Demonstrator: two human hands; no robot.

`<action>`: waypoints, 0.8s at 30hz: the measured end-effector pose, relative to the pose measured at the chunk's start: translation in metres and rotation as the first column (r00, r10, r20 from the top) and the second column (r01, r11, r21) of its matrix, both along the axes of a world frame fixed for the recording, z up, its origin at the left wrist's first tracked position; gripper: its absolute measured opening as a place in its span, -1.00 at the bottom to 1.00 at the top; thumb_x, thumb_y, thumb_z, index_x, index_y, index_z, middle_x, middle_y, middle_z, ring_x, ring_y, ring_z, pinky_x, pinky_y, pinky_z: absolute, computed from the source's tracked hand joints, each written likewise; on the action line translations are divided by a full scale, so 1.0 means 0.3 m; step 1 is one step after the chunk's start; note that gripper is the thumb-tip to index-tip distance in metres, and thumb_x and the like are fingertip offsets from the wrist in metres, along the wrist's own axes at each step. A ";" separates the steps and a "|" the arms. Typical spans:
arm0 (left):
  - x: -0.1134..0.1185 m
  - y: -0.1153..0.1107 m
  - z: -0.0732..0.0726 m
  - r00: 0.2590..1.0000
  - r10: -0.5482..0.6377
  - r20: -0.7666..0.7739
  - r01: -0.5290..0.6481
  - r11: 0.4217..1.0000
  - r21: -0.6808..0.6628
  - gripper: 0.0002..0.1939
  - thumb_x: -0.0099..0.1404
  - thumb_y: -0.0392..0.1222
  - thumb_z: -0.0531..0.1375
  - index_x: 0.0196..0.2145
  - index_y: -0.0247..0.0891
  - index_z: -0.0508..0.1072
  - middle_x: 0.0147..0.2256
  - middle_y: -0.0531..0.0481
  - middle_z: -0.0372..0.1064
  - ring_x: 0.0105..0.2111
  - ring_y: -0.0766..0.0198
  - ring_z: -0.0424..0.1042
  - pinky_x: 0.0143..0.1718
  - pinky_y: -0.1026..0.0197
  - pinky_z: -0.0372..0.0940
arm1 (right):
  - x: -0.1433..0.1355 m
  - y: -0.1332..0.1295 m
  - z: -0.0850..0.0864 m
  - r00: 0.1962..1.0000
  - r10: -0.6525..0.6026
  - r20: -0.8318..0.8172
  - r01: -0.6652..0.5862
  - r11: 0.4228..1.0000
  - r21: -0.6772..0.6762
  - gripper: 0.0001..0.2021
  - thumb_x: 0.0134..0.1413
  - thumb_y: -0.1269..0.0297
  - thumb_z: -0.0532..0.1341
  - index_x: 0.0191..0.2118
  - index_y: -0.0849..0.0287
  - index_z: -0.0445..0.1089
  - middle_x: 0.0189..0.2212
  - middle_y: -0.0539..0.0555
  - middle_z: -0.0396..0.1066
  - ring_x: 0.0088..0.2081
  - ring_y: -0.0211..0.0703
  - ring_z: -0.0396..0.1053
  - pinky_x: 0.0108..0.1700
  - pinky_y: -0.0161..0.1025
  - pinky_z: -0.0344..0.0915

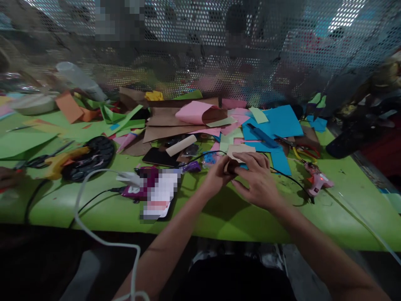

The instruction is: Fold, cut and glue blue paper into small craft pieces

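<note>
A tan piece of paper [240,150], with a darker brown fold or edge near my fingertips, is between my hands over the front middle of the table. My left hand [216,177] is closed, pinching the piece at its left side. From the right, my right hand [258,182] bends its fingers over the same piece, with the thumb beneath. My fingers hide much of the piece, so its full shape does not show. Just left of my hands lie a purple item [191,167] and a small clear bag with blue bits [209,159].
A pink glue gun [319,183] lies to the right, near pliers [302,152]. Blue paper [283,119], pink paper [194,113] and brown sheets cover the back. At left are a phone [164,194], a black ring-shaped object [100,156] and a white cable [106,242]. Another person's hand [11,179] shows far left.
</note>
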State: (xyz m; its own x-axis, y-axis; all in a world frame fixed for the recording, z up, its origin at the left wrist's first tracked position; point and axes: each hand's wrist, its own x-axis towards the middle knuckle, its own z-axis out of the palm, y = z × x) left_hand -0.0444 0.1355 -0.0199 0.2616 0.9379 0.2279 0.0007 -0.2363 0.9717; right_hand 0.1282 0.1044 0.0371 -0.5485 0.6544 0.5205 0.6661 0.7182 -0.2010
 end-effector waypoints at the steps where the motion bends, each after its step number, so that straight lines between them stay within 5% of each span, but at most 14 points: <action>1: 0.003 0.002 0.004 1.000 -0.004 0.017 0.003 1.000 0.016 -0.73 0.04 -0.26 0.29 -0.29 -0.23 0.31 -0.33 0.05 0.32 -0.32 0.28 0.29 -0.26 0.23 0.23 | 0.000 -0.002 0.000 1.000 0.007 -0.003 -0.007 1.000 -0.004 -0.75 0.19 0.28 0.23 -0.02 0.07 0.47 0.25 0.17 0.29 0.23 0.15 0.19 0.21 0.15 0.16; 9: -0.004 0.001 0.015 1.000 0.014 -0.013 -0.014 1.000 0.007 -0.67 0.05 -0.25 0.31 -0.21 -0.23 0.34 -0.32 0.04 0.34 -0.29 0.24 0.36 -0.23 0.22 0.25 | -0.006 0.007 0.003 0.998 0.048 -0.033 -0.050 0.998 -0.039 -0.77 0.18 0.22 0.27 -0.05 0.05 0.51 0.25 0.14 0.30 0.23 0.16 0.18 0.20 0.13 0.17; 13: -0.045 -0.005 0.058 0.950 0.195 -0.245 -0.205 0.979 -0.017 -0.62 0.13 -0.07 0.36 -0.21 -0.17 0.27 -0.31 0.00 0.40 -0.29 0.16 0.43 -0.25 0.20 0.26 | 0.065 0.076 -0.003 0.977 -0.066 -0.203 0.057 0.997 -0.048 -0.67 0.28 0.13 0.20 0.12 -0.02 0.44 0.23 0.14 0.32 0.21 0.09 0.25 0.16 0.06 0.19; 16: -0.071 -0.013 0.101 0.688 0.322 -0.651 -0.367 0.927 0.072 -0.61 0.21 0.00 0.31 -0.10 -0.17 0.27 -0.29 -0.10 0.46 -0.25 0.00 0.50 -0.24 0.13 0.26 | 0.107 0.133 -0.049 0.973 -0.179 -0.144 0.169 0.982 -0.079 -0.74 0.23 0.17 0.24 0.00 0.03 0.51 0.07 0.14 0.47 0.10 0.12 0.34 0.10 0.06 0.20; 20: -0.077 -0.022 0.120 0.332 0.264 -0.905 -0.275 0.945 0.175 -0.66 0.35 0.02 0.16 -0.05 -0.26 0.31 -0.14 -0.26 0.49 -0.11 -0.12 0.49 -0.13 -0.01 0.30 | 0.101 0.172 -0.120 0.964 -0.263 0.044 0.267 0.957 -0.116 -0.66 0.13 0.26 0.29 0.05 0.08 0.49 0.02 0.17 0.51 0.10 0.20 0.32 0.04 0.06 0.20; 24: -0.074 -0.027 0.107 0.201 0.324 -0.924 -0.168 0.941 0.293 -0.59 0.29 0.02 0.24 -0.01 -0.27 0.39 0.01 -0.27 0.43 0.09 -0.18 0.34 0.04 -0.11 0.26 | 0.088 0.190 -0.139 0.943 -0.333 0.009 0.332 0.937 -0.107 -0.84 0.22 0.33 0.21 -0.21 0.07 0.57 -0.15 0.10 0.59 -0.02 0.13 0.39 0.01 0.05 0.20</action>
State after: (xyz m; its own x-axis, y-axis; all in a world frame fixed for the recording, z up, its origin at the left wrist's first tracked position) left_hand -0.0665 0.1273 0.0122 0.1151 0.9894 0.0889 0.9775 -0.1287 0.1669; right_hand 0.1545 0.1613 -0.0045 -0.2861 0.8499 0.4426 0.8611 0.4307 -0.2703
